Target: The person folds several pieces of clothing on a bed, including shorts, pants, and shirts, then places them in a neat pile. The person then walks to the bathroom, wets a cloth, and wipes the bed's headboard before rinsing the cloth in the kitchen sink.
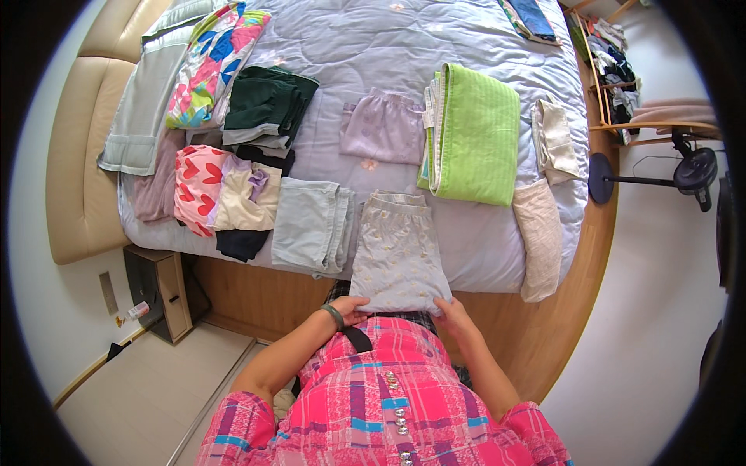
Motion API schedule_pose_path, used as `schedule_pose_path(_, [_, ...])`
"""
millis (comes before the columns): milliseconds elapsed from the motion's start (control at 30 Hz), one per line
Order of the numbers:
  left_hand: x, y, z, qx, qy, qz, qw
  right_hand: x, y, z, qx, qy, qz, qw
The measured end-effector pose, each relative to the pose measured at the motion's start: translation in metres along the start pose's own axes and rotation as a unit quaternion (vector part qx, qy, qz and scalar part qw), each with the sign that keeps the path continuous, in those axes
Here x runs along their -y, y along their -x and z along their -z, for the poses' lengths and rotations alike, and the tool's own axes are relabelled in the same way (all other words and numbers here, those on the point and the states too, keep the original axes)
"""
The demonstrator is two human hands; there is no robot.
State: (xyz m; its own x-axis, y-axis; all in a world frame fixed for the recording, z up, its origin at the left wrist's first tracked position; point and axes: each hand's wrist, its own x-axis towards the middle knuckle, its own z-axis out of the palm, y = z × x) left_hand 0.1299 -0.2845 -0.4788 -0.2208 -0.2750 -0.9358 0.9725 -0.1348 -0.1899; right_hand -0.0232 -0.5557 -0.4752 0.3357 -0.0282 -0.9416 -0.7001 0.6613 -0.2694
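Note:
A pale grey pair of shorts with small yellowish prints (402,253) lies flat over the bed's near edge, its elastic waistband pointing away from me. My left hand (349,310) pinches the lower left corner of the cloth, and a dark bangle circles that wrist. The lower right corner is gripped by my right hand (450,314). Just left of the shorts sits a folded stack of light grey-blue cloth (309,226). Beyond them lies a folded lilac garment (384,129), with a thick folded lime-green quilt (478,137) to its right.
The bed (478,262) bears several folded piles: dark green clothes (265,105), a heart-print garment (198,186), a cream garment (247,201), floral fabric (215,64). Beige cloths (539,239) lie at the right edge. A nightstand (160,294) stands left; a black fan (693,169) is on the right.

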Motion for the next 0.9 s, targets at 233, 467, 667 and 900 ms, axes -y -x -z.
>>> schedule_pose_path(233, [-0.083, 0.038, -0.058, 0.122, 0.229, -0.191, 0.947, 0.129, -0.008, -0.066, -0.036, -0.076, 0.138, 0.987])
schedule_pose_path(467, [-0.098, -0.018, -0.103, -0.283, -0.498, -0.598, 0.561, 0.145, -0.040, -0.101, 0.075, -0.083, 0.130, 0.985])
schedule_pose_path(667, [-0.105, -0.060, -0.106, -0.368, -0.674, -0.503, 0.395, 0.124, -0.118, -0.131, 0.080, -0.072, 0.078, 0.991])
schedule_pose_path(900, [-0.116, -0.071, -0.089, -0.326, -0.687, -0.502, 0.411, 0.112, -0.140, -0.073, -0.008, -0.130, 0.119, 0.984])
